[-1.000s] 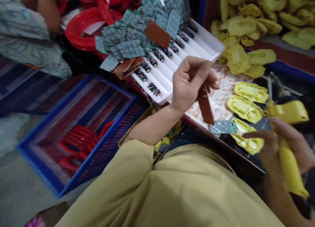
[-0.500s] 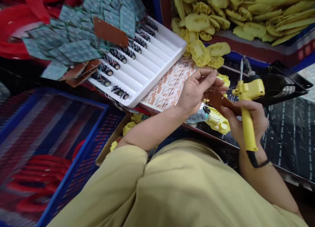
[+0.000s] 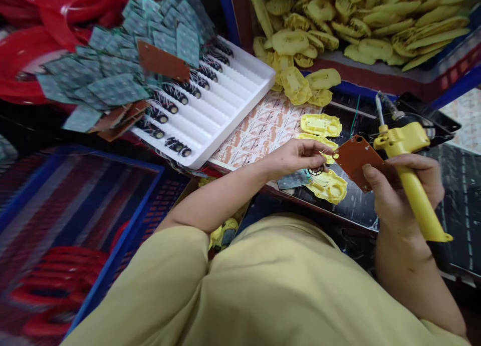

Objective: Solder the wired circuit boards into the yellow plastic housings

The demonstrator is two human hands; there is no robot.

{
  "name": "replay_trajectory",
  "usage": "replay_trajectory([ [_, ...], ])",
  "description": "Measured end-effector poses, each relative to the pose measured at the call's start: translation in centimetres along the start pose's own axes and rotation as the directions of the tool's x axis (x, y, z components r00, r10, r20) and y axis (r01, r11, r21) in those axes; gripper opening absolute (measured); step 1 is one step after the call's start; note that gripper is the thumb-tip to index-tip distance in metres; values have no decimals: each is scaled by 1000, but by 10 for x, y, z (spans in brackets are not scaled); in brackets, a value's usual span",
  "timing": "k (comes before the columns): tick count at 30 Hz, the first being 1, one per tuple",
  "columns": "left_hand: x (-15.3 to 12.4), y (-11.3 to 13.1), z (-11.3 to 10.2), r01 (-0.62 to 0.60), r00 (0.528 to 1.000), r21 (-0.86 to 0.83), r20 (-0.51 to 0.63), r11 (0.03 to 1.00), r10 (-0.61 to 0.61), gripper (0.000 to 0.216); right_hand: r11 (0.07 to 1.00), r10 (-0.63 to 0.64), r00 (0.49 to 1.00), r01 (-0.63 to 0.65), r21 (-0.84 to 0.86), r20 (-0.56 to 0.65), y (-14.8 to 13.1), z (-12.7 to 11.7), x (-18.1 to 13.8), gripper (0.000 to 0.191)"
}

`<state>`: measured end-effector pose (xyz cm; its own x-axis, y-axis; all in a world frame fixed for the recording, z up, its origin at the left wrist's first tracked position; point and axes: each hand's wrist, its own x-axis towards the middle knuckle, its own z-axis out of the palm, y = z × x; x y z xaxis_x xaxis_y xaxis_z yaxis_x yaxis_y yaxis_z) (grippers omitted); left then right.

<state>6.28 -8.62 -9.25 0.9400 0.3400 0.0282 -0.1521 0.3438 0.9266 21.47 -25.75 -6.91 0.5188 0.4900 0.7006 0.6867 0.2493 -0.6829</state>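
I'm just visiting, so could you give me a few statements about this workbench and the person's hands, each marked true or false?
1. The right hand holds a yellow soldering gun. True.

2. The brown circuit board in the right hand is round. False: it is roughly rectangular.

3. Green circuit boards are heaped beside the white tray. True.

4. The left hand rests on that heap. False: its fingertips are near a corner of the brown circuit board.

5. The blue basket at the person's left holds yellow shells. False: red plastic parts lie in it.

6. Small black parts with wires sit in the white tray. True.
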Motion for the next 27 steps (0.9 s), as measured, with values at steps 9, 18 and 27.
replay_trajectory([
  [9, -4, 4, 20, -131, 976, 177, -149, 975, 159, 67, 997, 36, 997, -32, 70, -63, 5, 2, -1, 34],
  [18, 3, 27, 12, -203, 926, 281, -257, 938, 278, 51, 975, 143, 986, -156, 160, 91, 6, 5, -22, 31],
  [27, 6, 16, 12, -142, 947, 179, -261, 974, 186, 61, 999, 40, 992, -38, -24, 124, 18, 7, -37, 27],
])
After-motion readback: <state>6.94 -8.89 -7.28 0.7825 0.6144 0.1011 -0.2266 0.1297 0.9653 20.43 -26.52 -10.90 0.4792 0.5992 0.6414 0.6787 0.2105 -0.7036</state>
